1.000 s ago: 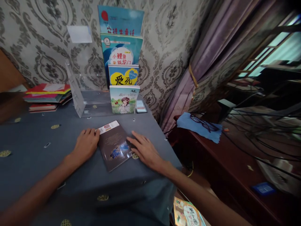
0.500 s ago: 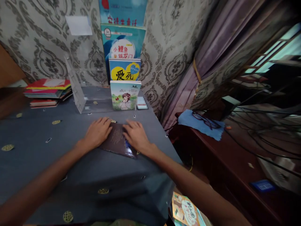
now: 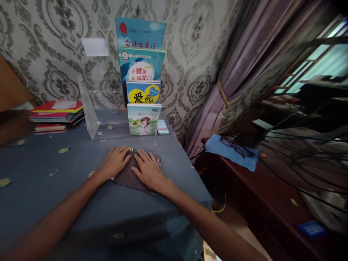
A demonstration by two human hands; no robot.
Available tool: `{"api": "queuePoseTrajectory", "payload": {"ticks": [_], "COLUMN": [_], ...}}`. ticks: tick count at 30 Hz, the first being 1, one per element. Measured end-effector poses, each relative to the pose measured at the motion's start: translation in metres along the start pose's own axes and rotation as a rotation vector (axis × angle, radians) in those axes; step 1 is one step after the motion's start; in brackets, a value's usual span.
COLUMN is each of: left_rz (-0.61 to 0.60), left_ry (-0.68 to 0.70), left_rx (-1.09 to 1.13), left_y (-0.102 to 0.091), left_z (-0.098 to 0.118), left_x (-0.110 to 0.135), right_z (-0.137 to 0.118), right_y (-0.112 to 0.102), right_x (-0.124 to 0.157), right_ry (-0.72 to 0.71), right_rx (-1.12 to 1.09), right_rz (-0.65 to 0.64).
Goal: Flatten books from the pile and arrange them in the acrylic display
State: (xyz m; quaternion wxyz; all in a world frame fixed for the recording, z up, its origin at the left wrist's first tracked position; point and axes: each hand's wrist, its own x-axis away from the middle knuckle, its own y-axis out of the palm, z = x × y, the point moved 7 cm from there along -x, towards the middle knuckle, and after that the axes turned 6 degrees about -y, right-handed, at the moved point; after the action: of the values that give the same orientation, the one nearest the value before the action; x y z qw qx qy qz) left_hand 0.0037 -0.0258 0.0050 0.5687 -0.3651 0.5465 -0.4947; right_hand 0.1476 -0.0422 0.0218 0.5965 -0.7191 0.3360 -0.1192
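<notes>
A dark-covered book (image 3: 128,177) lies flat on the grey-blue tablecloth (image 3: 54,181). My left hand (image 3: 115,161) rests on its left part with fingers stretched flat. My right hand (image 3: 148,169) lies flat on its right part, fingers spread. The two hands almost touch and hide most of the cover. Just beyond them a clear tiered stand (image 3: 89,112) holds several picture books upright, the front one showing a girl (image 3: 143,119).
A stack of colourful books (image 3: 56,115) sits at the table's back left. To the right, a dark wooden desk (image 3: 272,195) carries a blue cloth (image 3: 231,150) with glasses (image 3: 236,145) and tangled cables. A purple curtain (image 3: 231,79) hangs by the patterned wall.
The book has slid away from me and turned. Both hands moved from its side edges onto its cover and closer together, now lying flat on it.
</notes>
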Motion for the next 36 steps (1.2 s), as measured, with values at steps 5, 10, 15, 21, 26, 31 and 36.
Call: {"api": "queuePoseTrajectory", "payload": {"ticks": [5, 10, 15, 21, 26, 31, 36], "left_rz": [0.037, 0.022, 0.050, 0.062, 0.086, 0.127, 0.054], "left_ry": [0.002, -0.006, -0.012, -0.047, -0.076, -0.029, 0.061], "left_rx": [0.085, 0.172, 0.193, 0.152, 0.081, 0.057, 0.120], "left_y": [0.000, -0.007, -0.013, -0.017, -0.019, -0.020, -0.016], "left_z": [-0.004, -0.006, -0.009, -0.013, -0.020, -0.016, -0.007], "left_x": [0.000, 0.002, 0.005, 0.007, 0.006, 0.006, 0.005], "right_z": [0.019, 0.029, 0.029, 0.036, 0.045, 0.048, 0.053], "right_y": [-0.004, -0.002, -0.001, -0.001, 0.000, -0.001, -0.005], "right_x": [0.028, 0.042, 0.038, 0.023, 0.007, 0.005, 0.009], "right_ry": [0.068, 0.125, 0.110, 0.029, -0.061, -0.063, -0.017], "right_rx": [-0.004, -0.011, -0.047, -0.079, -0.087, -0.081, -0.057], "right_rz": [0.018, 0.012, 0.004, -0.032, -0.037, 0.044, 0.128]}}
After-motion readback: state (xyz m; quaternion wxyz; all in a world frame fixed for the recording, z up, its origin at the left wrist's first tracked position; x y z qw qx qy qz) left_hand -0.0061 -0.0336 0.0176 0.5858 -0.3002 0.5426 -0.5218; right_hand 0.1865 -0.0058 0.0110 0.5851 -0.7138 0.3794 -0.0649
